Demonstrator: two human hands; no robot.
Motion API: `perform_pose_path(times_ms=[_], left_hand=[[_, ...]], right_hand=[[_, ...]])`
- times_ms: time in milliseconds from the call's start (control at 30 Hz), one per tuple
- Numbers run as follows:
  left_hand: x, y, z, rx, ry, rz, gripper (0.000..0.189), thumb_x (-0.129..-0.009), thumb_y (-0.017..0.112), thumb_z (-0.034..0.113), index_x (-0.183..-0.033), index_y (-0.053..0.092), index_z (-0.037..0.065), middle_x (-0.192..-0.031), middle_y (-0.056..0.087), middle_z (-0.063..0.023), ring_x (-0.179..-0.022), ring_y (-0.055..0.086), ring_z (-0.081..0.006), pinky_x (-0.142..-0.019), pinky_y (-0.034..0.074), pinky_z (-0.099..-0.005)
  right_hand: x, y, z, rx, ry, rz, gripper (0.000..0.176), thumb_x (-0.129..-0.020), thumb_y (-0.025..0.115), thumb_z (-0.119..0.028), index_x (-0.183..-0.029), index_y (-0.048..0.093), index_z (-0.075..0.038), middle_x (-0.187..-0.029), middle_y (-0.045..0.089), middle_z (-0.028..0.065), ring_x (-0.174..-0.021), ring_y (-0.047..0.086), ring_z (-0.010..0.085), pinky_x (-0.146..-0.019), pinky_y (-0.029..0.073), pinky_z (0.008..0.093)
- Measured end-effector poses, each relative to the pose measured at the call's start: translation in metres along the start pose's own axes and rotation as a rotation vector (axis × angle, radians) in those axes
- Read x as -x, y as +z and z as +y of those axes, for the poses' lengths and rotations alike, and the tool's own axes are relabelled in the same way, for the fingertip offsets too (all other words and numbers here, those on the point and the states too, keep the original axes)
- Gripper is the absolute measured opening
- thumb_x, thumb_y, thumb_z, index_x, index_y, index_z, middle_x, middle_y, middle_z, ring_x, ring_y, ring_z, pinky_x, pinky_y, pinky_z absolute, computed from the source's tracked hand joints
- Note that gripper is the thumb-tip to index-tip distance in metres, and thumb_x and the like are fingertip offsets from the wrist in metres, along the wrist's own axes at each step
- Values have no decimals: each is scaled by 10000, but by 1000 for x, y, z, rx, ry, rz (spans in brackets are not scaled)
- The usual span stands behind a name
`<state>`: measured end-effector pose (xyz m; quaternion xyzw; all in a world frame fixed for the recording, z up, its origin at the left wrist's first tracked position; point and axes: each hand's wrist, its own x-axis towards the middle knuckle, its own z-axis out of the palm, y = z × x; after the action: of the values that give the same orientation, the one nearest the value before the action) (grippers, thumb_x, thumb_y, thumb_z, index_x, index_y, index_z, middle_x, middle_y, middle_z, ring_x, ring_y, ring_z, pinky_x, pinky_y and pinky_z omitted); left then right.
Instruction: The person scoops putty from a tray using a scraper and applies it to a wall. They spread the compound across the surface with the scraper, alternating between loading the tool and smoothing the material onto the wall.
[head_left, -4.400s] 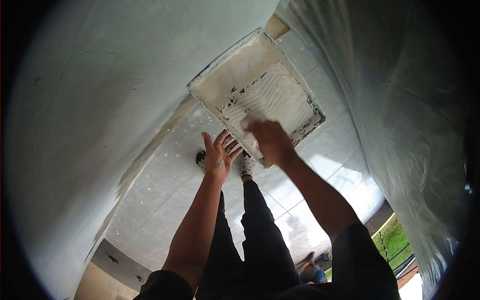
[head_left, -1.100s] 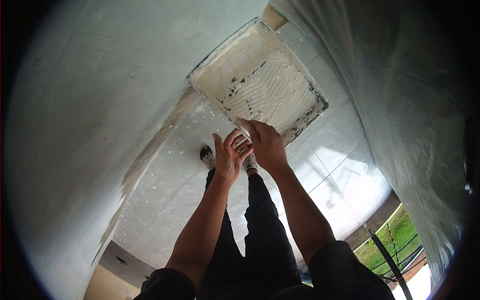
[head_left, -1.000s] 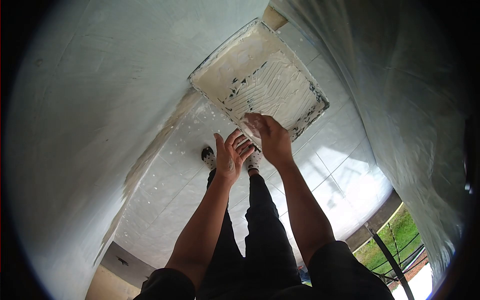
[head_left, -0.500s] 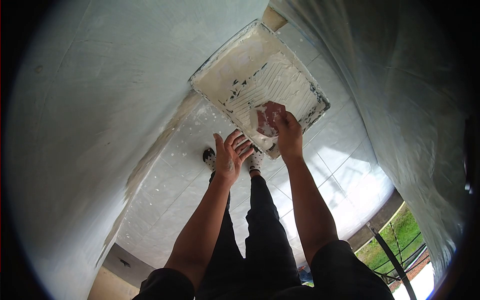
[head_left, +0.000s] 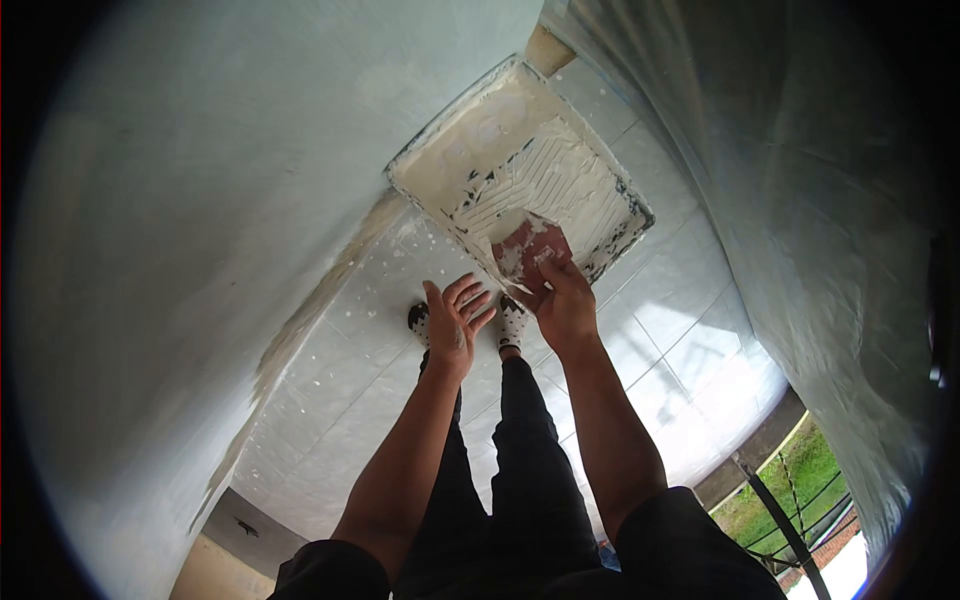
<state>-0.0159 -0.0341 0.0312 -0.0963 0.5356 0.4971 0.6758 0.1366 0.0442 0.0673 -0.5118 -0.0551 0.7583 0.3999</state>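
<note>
My right hand [head_left: 567, 305] grips a reddish-brown flat scraper [head_left: 528, 248], its edge smeared with pale filler. The scraper is over the near corner of a paint tray [head_left: 622, 192]. Cream-coloured filler [head_left: 500, 112] coats the tray, thick on its ribbed slope and smooth in the far well. Black patches of the tray show through along its edges. My left hand [head_left: 455, 322] is held just off the tray's near left side, fingers spread and holding nothing. Pale residue marks its wrist.
A grey-white wall [head_left: 200, 250] rises on the left. Translucent plastic sheeting [head_left: 790, 200] hangs on the right. Light floor tiles [head_left: 340, 385] are speckled with white drops. My feet in dotted socks [head_left: 511, 322] are below my hands. Grass [head_left: 800, 470] and a dark railing show at lower right.
My right hand has drawn the scraper back toward me and slightly left, to the tray's near corner. My left hand has shifted slightly and stays open.
</note>
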Motion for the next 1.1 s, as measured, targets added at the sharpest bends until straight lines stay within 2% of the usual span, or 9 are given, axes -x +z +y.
perform_pose_path(times_ms=[433, 500, 533, 633, 667, 700, 733, 1000, 1100], left_hand=[[148, 44, 46, -103, 253, 68, 931, -982, 252, 786, -1422, 527, 14, -1356, 581, -175, -1261, 562, -317, -1062, 449, -483], [170, 56, 53, -98, 299, 52, 910, -998, 252, 760, -1405, 532, -4, -1283, 624, -188, -1201, 597, -315, -1034, 477, -466], [178, 59, 56, -96, 311, 50, 915, -994, 252, 764, -1399, 536, -6, -1276, 627, -191, -1179, 608, -313, -1012, 497, -463], [210, 74, 75, -94, 375, 39, 939, -992, 231, 765, -1407, 519, -27, -1357, 582, -220, -1260, 572, -341, -1056, 470, -502], [215, 70, 82, -83, 361, 23, 946, -991, 227, 768, -1415, 511, -28, -1377, 566, -225, -1291, 549, -350, -1070, 453, -519], [221, 67, 88, -84, 390, 16, 935, -997, 223, 759, -1405, 521, -28, -1373, 570, -227, -1295, 543, -352, -1068, 452, -521], [230, 67, 96, -60, 418, 15, 891, -1010, 239, 737, -1364, 538, -24, -1273, 603, -190, -1204, 584, -320, -1029, 475, -486], [267, 23, 152, -104, 601, -7, 846, -1049, 197, 673, -1365, 564, -20, -1289, 624, -200, -1206, 590, -325, -1051, 463, -478], [311, 24, 181, -170, 885, 70, 763, -1082, 231, 599, -1294, 625, -19, -1204, 672, -178, -1169, 617, -275, -1033, 478, -432]], right_hand=[[128, 45, -78, -153, -51, -35, 372, -1034, 558, -290, -1357, 553, -105, -1114, 643, 63, -1050, 634, 215, -898, 560, 427], [129, 37, -82, 91, -221, -292, 414, -1041, 568, -361, -1372, 523, -118, -1068, 618, 37, -969, 621, 175, -865, 561, 374], [147, 48, -93, 729, -606, -301, 389, -1047, 569, -291, -1383, 490, -112, -1085, 615, 29, -957, 615, 141, -827, 557, 315], [128, 40, -101, 0, -166, -474, 728, -774, 763, -32, -1418, 430, -94, -1076, 613, 22, -897, 641, 136, -811, 558, 285], [137, 50, -103, 152, -299, -460, 525, -922, 697, -201, -1390, 473, -118, -1082, 619, 14, -924, 650, 148, -817, 567, 314], [131, 47, -105, -180, -81, -539, 419, -1057, 489, -437, -1365, 522, -156, -1141, 639, 18, -986, 663, 199, -850, 572, 403], [149, 75, -112, -102, -117, -309, 517, -1067, 309, -587, -1318, 576, -222, -1208, 646, 42, -1053, 636, 263, -838, 554, 495], [179, 117, -129, -292, -36, -329, 456, -1038, 369, -474, -1314, 567, -170, -1267, 615, 85, -1128, 612, 316, -866, 562, 541], [212, 160, -135, -427, -36, -356, 391, -993, 440, -403, -1249, 603, -156, -1211, 618, 75, -1073, 627, 293, -828, 581, 500]])
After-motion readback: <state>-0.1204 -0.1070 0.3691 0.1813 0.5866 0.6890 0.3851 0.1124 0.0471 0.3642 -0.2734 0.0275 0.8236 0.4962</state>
